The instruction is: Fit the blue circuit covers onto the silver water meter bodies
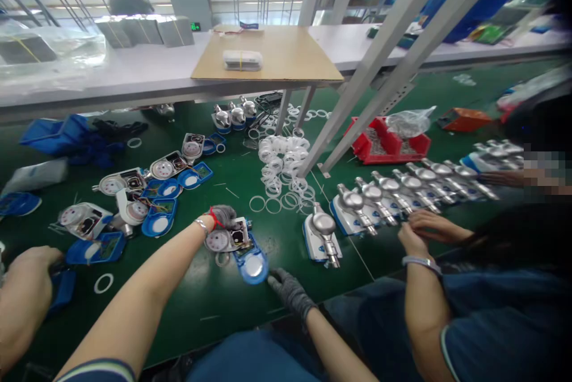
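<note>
My left hand (224, 217), in a grey glove, curls over the top edge of an opened water meter (218, 241), gripping it on the green bench. The meter's white inner side shows a round part and a dark square compartment. From its right side a blue cover (254, 266) lies folded out, with a circuit board and a white disc inside. My right hand (290, 291), also gloved, is beside the cover's lower right edge with its fingers stretched out; whether a fingertip touches it I cannot tell. A thin ring (222, 259) lies just below the meter.
Several opened meters (120, 184) spread out on the left. White rings (283, 155) pile up ahead. One closed meter (322, 227) lies to the right, before a row of others where a co-worker's hands (422, 230) are. Metal posts (357, 93) and a red bin (379, 146) stand beyond.
</note>
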`<state>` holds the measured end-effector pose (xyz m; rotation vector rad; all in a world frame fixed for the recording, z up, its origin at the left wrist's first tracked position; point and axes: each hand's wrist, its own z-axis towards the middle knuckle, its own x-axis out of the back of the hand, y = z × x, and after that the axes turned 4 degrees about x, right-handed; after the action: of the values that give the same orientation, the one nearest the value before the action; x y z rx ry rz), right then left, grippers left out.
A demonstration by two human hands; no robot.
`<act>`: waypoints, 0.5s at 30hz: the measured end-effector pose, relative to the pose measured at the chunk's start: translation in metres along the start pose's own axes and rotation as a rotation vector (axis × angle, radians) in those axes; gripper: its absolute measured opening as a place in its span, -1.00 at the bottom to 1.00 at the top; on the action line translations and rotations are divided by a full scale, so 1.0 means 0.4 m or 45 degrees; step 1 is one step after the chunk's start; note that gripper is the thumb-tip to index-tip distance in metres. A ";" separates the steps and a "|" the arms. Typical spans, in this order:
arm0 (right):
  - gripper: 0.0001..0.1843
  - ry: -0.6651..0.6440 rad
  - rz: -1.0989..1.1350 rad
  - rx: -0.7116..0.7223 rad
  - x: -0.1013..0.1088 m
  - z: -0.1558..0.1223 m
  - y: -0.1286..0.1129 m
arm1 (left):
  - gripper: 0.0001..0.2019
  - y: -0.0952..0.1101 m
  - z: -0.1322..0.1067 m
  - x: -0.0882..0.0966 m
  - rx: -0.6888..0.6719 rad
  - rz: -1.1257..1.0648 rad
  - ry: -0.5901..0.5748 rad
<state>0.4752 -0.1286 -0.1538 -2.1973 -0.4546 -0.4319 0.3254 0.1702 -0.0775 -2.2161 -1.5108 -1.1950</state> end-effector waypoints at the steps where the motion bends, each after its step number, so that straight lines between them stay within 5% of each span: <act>1: -0.42 0.036 -0.032 -0.042 0.004 0.009 -0.001 | -0.58 0.003 -0.014 -0.029 0.025 -0.023 0.007; 6: -0.46 0.198 -0.180 -0.135 0.051 0.056 -0.027 | -0.51 0.016 -0.096 -0.166 0.194 -0.198 0.142; 10: -0.46 0.444 -0.637 0.118 0.112 0.129 -0.080 | -0.54 0.022 -0.191 -0.177 0.240 -0.244 0.302; 12: -0.50 0.365 -0.810 0.332 0.138 0.175 -0.111 | -0.57 -0.030 -0.291 -0.144 0.183 -0.224 0.401; 15: -0.70 0.188 -0.843 0.453 0.146 0.225 -0.145 | -0.57 -0.226 -0.507 -0.099 0.152 -0.166 0.498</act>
<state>0.5131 -0.0134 -0.1427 -1.6204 -1.0915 -0.7885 0.1407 0.0688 0.0026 -1.7052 -1.5309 -1.4327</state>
